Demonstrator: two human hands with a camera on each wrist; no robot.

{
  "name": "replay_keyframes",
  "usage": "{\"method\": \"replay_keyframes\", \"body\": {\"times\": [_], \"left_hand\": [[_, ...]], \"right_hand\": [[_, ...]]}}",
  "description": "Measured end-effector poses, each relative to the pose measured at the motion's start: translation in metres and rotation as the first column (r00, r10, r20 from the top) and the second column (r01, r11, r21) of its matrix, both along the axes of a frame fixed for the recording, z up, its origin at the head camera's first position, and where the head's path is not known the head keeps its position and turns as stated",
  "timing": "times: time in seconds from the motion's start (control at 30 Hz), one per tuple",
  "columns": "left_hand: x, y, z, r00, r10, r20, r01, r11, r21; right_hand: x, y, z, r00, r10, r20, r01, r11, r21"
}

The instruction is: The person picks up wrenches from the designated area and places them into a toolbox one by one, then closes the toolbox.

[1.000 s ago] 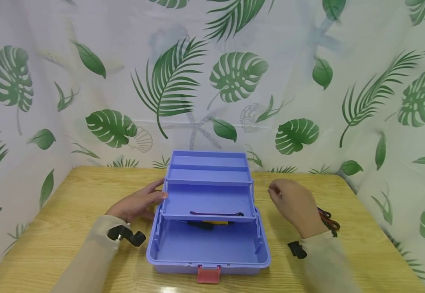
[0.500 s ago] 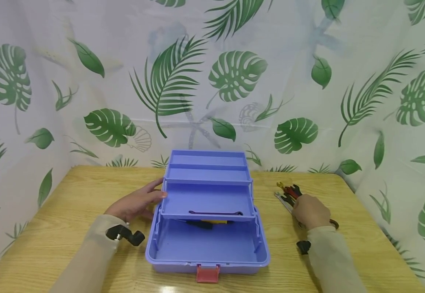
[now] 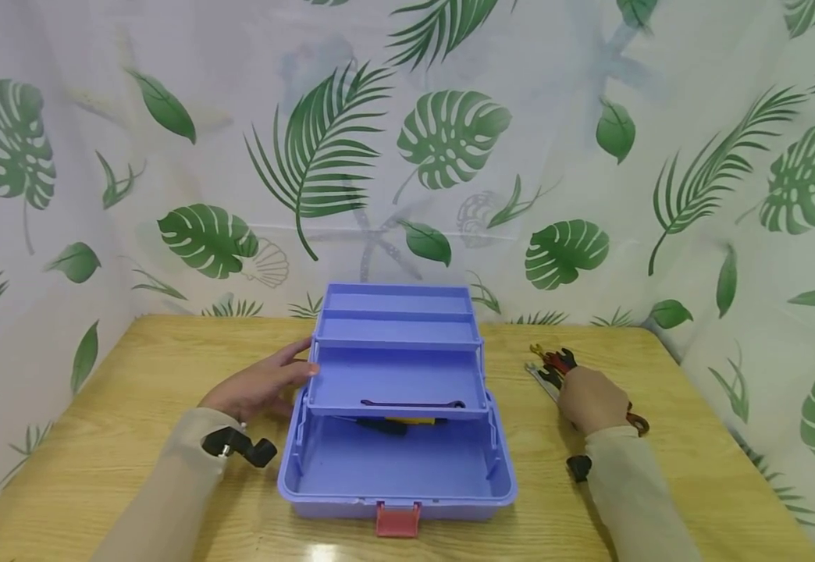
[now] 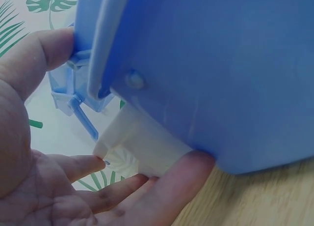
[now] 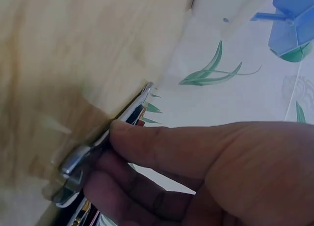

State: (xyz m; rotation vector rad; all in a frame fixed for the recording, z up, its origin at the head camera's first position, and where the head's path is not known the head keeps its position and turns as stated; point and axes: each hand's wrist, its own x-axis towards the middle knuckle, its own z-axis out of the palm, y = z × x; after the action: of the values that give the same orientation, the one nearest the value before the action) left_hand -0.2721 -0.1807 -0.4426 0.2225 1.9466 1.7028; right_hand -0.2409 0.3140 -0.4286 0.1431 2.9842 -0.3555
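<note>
One left hand [image 3: 256,389], its fingers spread and loosely extended, touched the left side of the lower tray [image 3: 396,373] of the blue-violet toolbox [image 3: 337,509], whose trays stood raised behind its base. Along that tray's front edge lay a dark combination wrench [image 3: 413,404]; below, partly hidden, was a yellow-and-black tool [image 3: 407,421] of unclear kind. A red latch [image 3: 397,521] hung in front. Farther right, well apart from the toolbox, the right hand [image 3: 596,400] pinched a silver wrench [image 5: 131,107] between thumb and curled fingers, among yellow, red and black wrenches [image 3: 559,364] on the wooden surface [image 3: 63,484].

On the left, too firm a push could have folded the trays and sent the dark wrench sliding. On the right, because the wrenches lay so closely bunched, lifting one might have dragged or scattered its neighbours, and smooth metal could have twisted out of a pinch.

A second earlier, the right hand had been nearer the toolbox, covering the wrench heads; now it was down among them. The left hand and dark wrench had kept their places.
</note>
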Motion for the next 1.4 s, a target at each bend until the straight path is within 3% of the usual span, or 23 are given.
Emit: {"method": "replay_keyframes", "body": {"times": [0.23,0.7,0.93,1.17,1.4], "left_hand": [[0.001,-0.001,0.001,1.0,-0.003,-0.001,0.003,1.0,0.002],[0.0,0.002,0.0,1.0,-0.009,0.001,0.009,1.0,0.006],[0.0,0.001,0.001,1.0,-0.008,0.007,0.008,1.0,-0.006],[0.0,0.0,-0.001,1.0,-0.003,0.003,0.003,1.0,-0.013],[0.0,0.002,-0.002,1.0,-0.005,-0.008,0.005,1.0,-0.006]], "right_hand": [[-0.001,-0.006,0.003,0.999,0.039,0.032,-0.042,0.996,0.081],[0.003,-0.007,0.005,0.986,0.167,-0.019,-0.162,0.976,0.148],[0.002,-0.006,-0.001,0.981,0.188,-0.056,-0.179,0.974,0.135],[-0.006,-0.007,-0.015,0.958,0.25,-0.138,-0.223,0.957,0.186],[-0.004,-0.009,-0.013,0.963,0.241,-0.124,-0.22,0.962,0.164]]}}
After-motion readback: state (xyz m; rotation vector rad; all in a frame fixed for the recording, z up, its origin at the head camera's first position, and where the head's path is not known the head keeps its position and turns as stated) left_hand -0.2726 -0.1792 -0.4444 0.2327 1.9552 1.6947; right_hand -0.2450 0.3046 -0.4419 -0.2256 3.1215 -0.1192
